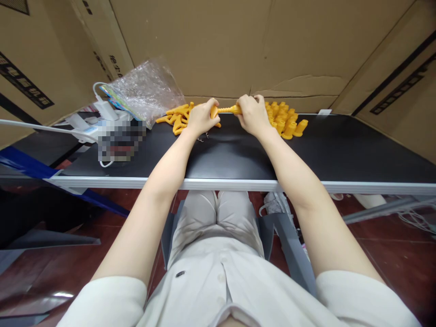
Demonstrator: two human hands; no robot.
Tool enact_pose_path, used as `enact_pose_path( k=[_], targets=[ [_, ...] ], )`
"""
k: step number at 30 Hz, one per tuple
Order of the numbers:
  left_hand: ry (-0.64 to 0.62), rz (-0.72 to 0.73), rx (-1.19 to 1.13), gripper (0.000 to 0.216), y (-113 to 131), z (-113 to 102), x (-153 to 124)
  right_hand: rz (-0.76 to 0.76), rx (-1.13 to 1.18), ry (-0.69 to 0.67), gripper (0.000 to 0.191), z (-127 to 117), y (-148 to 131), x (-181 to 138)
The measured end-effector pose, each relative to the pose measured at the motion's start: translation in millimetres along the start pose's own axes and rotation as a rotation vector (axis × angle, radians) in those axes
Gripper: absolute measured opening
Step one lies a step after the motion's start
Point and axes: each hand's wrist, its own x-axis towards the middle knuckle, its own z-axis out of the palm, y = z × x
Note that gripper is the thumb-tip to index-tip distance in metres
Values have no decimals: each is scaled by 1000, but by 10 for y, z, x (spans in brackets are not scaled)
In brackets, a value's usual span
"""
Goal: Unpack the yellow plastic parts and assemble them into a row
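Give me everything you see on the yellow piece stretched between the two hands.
The yellow piece looks like hard plastic: a slim, ridged shaft with a broader, rounded left end and a thicker right end. It runs side to side, roughly level, near the far edge of the black tabletop. The left hand grips one end, the right hand the other; their fingers partly hide both ends. I cannot tell whether it is one part or several joined.

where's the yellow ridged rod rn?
In the head view, the ridged rod runs between the left hand and right hand, upper centre, above the black table.
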Motion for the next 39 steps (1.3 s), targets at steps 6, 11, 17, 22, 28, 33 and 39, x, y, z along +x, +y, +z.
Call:
enact_pose_path(
  k=[6, 11, 17, 22, 28, 33, 39],
  targets=[
    [-48, -42, 32, 42, 72, -52, -30, -38, 43, -56, 44, 104, 63, 10],
    [-81, -69, 41, 45, 75, -54, -23, -34, 31, -31, 43, 86, 33, 21],
    [-80, -74, -8, 41, 44, -6, 4, -31, 27, 27, 60, 68, 13, 23],
    [-123, -90, -56, 27, 5, 73, 33, -4, -14, 48, 48, 65, 53, 14],
    [-91, -115, 21, 33, -53, 56, 38, 93, -41, 69, 40, 2, 120, -14],
    [-7, -189, 65, 40, -191, 49, 56, 170, -18, 158, 35, -17, 264, 8],
    [84, -215, 76, 36, -451, 96, 79, 281, 102, 138, 41, 54, 612, 53]
  ],
)
